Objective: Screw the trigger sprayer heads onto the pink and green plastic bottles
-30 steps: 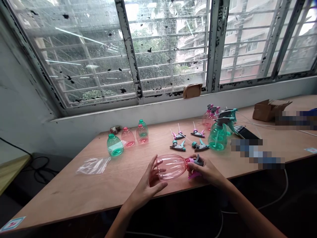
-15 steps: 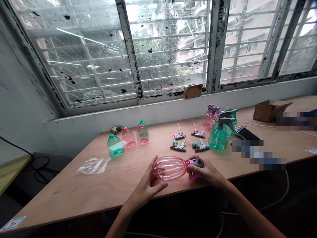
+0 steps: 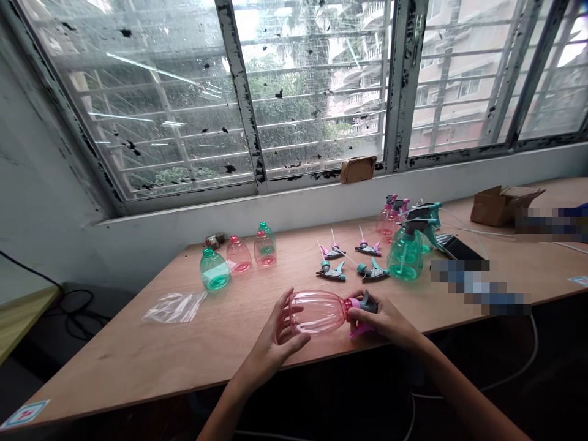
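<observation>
A clear pink spray bottle lies on its side just above the front edge of the wooden table. My left hand cups its base, fingers curled round the body. My right hand grips the grey and pink trigger sprayer head at the bottle's neck. Several loose trigger heads lie further back on the table, beyond the bottle.
Green and pink empty bottles stand at the back left. An assembled green spray bottle and pink ones stand at the right. A clear plastic bag lies left. A cardboard box sits far right.
Both hands stay on the pink bottle and its sprayer head. The bottle has shifted only slightly; nothing else has moved.
</observation>
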The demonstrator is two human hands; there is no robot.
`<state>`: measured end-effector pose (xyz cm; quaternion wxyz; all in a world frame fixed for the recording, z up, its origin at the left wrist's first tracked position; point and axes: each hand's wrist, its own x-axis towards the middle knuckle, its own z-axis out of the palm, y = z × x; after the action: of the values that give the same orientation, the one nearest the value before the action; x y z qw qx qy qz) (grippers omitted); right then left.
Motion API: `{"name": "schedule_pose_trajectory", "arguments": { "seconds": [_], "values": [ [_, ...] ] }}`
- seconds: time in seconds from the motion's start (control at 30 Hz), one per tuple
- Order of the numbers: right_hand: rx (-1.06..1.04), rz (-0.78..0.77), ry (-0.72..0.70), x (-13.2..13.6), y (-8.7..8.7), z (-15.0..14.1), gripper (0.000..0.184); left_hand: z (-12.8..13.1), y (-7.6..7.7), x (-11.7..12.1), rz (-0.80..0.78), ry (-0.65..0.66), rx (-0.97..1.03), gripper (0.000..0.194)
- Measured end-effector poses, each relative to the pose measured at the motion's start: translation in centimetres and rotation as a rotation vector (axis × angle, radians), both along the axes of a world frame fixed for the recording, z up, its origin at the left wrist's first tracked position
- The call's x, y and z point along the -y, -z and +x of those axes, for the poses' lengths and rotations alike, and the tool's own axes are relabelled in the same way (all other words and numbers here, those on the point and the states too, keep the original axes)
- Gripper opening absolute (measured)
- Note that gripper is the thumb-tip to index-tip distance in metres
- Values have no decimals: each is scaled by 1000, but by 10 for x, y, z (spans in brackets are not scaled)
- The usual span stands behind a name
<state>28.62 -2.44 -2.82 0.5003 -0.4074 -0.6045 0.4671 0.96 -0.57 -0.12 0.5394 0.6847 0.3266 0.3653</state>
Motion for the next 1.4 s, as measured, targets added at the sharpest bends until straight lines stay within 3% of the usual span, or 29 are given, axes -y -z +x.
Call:
{"name": "schedule_pose_trajectory", "arguments": {
  "seconds": [0.27,0.4,0.53,0.73,0.83,1.0,1.3,1.4],
  "values": [
    [-43,-42,-46,-1,4,1,36,-2,4,-2,170,42,19,75],
    [-75,-31,-44,-1,3,0,36,-1,5,-4,91,23,67,87],
    [-72,-25,-29,-1,2,0,37,1,2,-3,15,8,54,78],
    [-71,-34,-17,-2,4,1,37,0,4,-1,68,57,51,88],
    [-70,-36,-34,-3,6,1,37,-1,8,-4,20,49,71,92],
    [-56,-36,-65,-3,8,1,38,-1,6,-6,-2,-12,24,75],
    [1,-14,-32,-1,2,-1,38,-2,8,-2,93,18,28,94],
    [44,42,-30,2,5,-3,39,-2,5,-5,57,-14,7,85]
  ]
}}
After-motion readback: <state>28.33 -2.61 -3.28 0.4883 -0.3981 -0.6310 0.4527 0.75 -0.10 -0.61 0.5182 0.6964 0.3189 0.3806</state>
